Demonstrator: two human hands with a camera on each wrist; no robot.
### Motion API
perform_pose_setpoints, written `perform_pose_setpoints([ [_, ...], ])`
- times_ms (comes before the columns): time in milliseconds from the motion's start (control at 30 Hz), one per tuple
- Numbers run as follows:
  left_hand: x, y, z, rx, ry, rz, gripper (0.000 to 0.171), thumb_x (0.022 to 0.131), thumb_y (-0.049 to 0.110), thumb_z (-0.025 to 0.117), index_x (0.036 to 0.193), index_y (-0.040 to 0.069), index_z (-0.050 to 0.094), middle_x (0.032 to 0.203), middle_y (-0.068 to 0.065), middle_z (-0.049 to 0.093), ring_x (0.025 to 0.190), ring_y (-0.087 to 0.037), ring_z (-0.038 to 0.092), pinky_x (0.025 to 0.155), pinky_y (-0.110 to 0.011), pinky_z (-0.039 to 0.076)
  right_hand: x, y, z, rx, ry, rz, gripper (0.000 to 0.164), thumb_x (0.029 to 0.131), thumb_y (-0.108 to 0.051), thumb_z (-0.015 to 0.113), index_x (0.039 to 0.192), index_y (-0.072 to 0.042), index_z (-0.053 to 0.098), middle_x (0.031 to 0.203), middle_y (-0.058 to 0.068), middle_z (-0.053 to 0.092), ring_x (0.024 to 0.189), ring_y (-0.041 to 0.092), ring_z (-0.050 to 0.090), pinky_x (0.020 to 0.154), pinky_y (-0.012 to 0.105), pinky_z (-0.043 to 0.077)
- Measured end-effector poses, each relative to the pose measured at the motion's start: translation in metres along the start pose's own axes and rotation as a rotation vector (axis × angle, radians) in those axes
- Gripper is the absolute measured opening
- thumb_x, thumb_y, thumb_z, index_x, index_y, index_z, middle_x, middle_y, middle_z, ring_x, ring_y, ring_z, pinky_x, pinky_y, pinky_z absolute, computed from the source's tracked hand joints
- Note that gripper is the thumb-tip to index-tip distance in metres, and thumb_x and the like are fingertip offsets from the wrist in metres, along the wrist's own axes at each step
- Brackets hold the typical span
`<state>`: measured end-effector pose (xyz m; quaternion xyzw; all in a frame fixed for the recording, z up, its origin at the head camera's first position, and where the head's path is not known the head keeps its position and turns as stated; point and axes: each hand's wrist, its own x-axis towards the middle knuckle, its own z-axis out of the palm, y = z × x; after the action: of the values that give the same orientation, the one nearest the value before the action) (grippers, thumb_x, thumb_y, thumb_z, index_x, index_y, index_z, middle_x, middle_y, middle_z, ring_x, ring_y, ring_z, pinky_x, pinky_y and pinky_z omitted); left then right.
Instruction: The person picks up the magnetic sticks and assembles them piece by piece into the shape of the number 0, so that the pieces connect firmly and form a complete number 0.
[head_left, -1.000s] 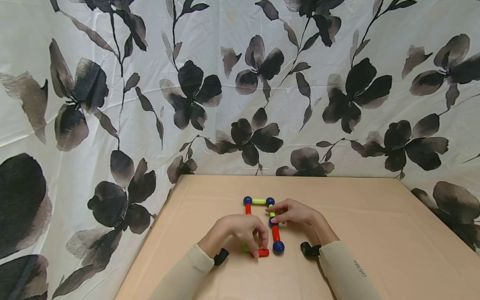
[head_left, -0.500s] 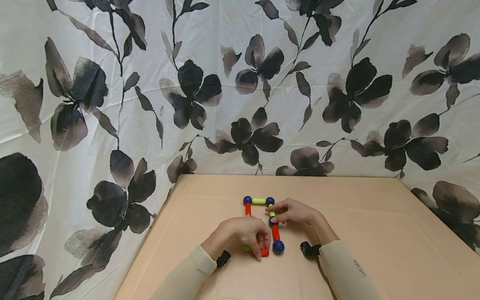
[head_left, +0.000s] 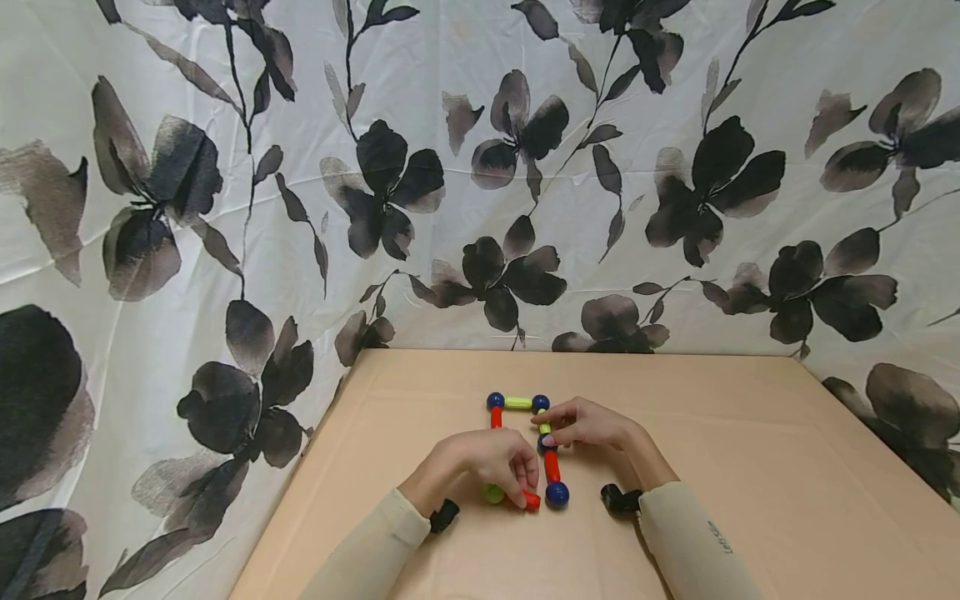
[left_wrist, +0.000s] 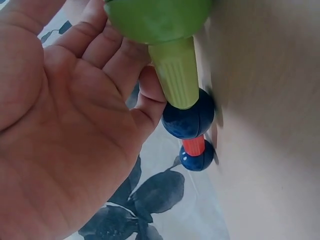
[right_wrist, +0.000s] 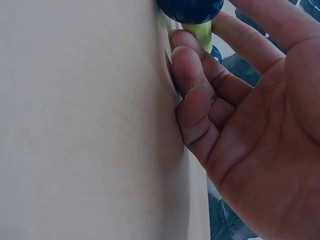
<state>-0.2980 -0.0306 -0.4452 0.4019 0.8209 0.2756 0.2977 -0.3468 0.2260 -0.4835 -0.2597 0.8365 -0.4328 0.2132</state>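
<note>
In the head view, my left hand point(head_left: 487, 458) pinches a short red rod point(head_left: 532, 501) near the front of a rod-and-ball frame. Just left of that rod sits a green ball point(head_left: 493, 493). In the left wrist view the green ball point(left_wrist: 160, 17) joins a yellow-green rod point(left_wrist: 176, 75), then a blue ball point(left_wrist: 189, 114). My right hand point(head_left: 592, 423) holds the frame's right side at a middle blue ball point(head_left: 542, 447), thumb on it and fingers by the yellow-green rod point(head_left: 544, 427). From that ball, another red rod point(head_left: 552, 467) runs down to a blue end ball point(head_left: 557, 495).
The frame lies on a tan tabletop point(head_left: 712, 433). Its far side is a yellow-green rod point(head_left: 517, 403) between two blue balls. A floral cloth point(head_left: 450, 208) hangs behind the table. Black wrist cameras point(head_left: 621, 500) sit at both cuffs.
My left hand has shifted slightly, and the red rod in it now tilts, its right end a bit higher. More of the green ball shows. My right hand has stayed put.
</note>
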Motion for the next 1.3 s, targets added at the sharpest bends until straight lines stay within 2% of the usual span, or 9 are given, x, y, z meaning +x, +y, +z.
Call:
perform_pose_setpoints([
  [333, 0.0, 0.001, 0.0, -0.004, 0.053, -0.012, 0.015, 0.085, 0.013, 0.087, 0.094, 0.013, 0.074, 0.082, 0.007, 0.071, 0.075, -0.006, 0.063, 0.074, -0.021, 0.054, 0.0, 0.0, 0.0, -0.02, -0.006, -0.011, 0.042, 0.097, -0.027, 0.074, 0.136, -0.013, 0.07, 0.087, 0.005, 0.062, 0.08, 0.021, 0.056, 0.068, 0.028, 0.046],
  [700, 0.001, 0.001, 0.0, -0.009, 0.084, 0.012, 0.015, 0.086, 0.014, 0.087, 0.095, 0.013, 0.075, 0.082, 0.008, 0.071, 0.076, -0.005, 0.064, 0.075, -0.02, 0.054, 0.0, -0.002, 0.0, -0.009, -0.009, -0.014, 0.043, 0.098, -0.026, 0.074, 0.138, -0.012, 0.068, 0.087, 0.005, 0.062, 0.079, 0.021, 0.055, 0.067, 0.028, 0.047],
  [800, 0.0, -0.004, -0.005, -0.023, 0.147, 0.031, 0.012, 0.09, 0.019, 0.083, 0.098, 0.014, 0.074, 0.083, 0.007, 0.069, 0.077, -0.007, 0.063, 0.073, -0.021, 0.053, 0.001, -0.001, 0.0, 0.002, -0.005, -0.007, 0.043, 0.097, -0.026, 0.074, 0.137, -0.013, 0.069, 0.086, 0.005, 0.061, 0.078, 0.021, 0.055, 0.067, 0.028, 0.046],
  [900, -0.001, -0.014, -0.014, -0.024, 0.272, 0.04, 0.008, 0.096, 0.025, 0.077, 0.101, 0.019, 0.074, 0.08, 0.005, 0.063, 0.074, -0.009, 0.058, 0.067, -0.022, 0.048, 0.001, -0.001, -0.001, 0.002, -0.001, -0.001, 0.042, 0.097, -0.026, 0.075, 0.136, -0.014, 0.07, 0.086, 0.005, 0.061, 0.078, 0.021, 0.054, 0.067, 0.028, 0.046],
  [967, -0.002, -0.022, -0.019, -0.012, 0.35, 0.02, 0.011, 0.098, 0.029, 0.074, 0.105, 0.02, 0.073, 0.079, 0.004, 0.059, 0.072, -0.01, 0.055, 0.063, -0.023, 0.045, 0.001, -0.001, -0.001, -0.009, 0.0, 0.004, 0.042, 0.097, -0.026, 0.075, 0.136, -0.015, 0.07, 0.087, 0.006, 0.061, 0.077, 0.021, 0.054, 0.066, 0.027, 0.045],
  [1033, -0.003, -0.03, -0.024, -0.013, 0.395, -0.015, 0.018, 0.1, 0.03, 0.071, 0.113, 0.018, 0.073, 0.081, 0.001, 0.059, 0.074, -0.013, 0.054, 0.064, -0.025, 0.044, 0.001, -0.001, 0.0, -0.022, 0.002, 0.006, 0.044, 0.097, -0.027, 0.075, 0.138, -0.014, 0.069, 0.088, 0.006, 0.06, 0.079, 0.022, 0.055, 0.067, 0.028, 0.046],
  [1167, -0.007, -0.045, -0.027, -0.022, 0.41, -0.104, 0.032, 0.104, 0.033, 0.065, 0.129, 0.014, 0.069, 0.099, -0.003, 0.063, 0.091, -0.018, 0.057, 0.079, -0.032, 0.048, 0.0, 0.0, 0.0, -0.028, 0.008, 0.011, 0.047, 0.097, -0.029, 0.075, 0.14, -0.013, 0.067, 0.091, 0.007, 0.06, 0.082, 0.022, 0.056, 0.069, 0.028, 0.045],
  [1300, -0.007, -0.057, -0.025, -0.04, 0.4, -0.151, 0.034, 0.106, 0.037, 0.061, 0.133, 0.018, 0.069, 0.111, -0.003, 0.064, 0.104, -0.023, 0.056, 0.091, -0.04, 0.048, -0.001, 0.0, 0.0, -0.009, 0.013, 0.009, 0.046, 0.097, -0.028, 0.075, 0.14, -0.013, 0.067, 0.091, 0.008, 0.06, 0.083, 0.022, 0.056, 0.069, 0.028, 0.045],
])
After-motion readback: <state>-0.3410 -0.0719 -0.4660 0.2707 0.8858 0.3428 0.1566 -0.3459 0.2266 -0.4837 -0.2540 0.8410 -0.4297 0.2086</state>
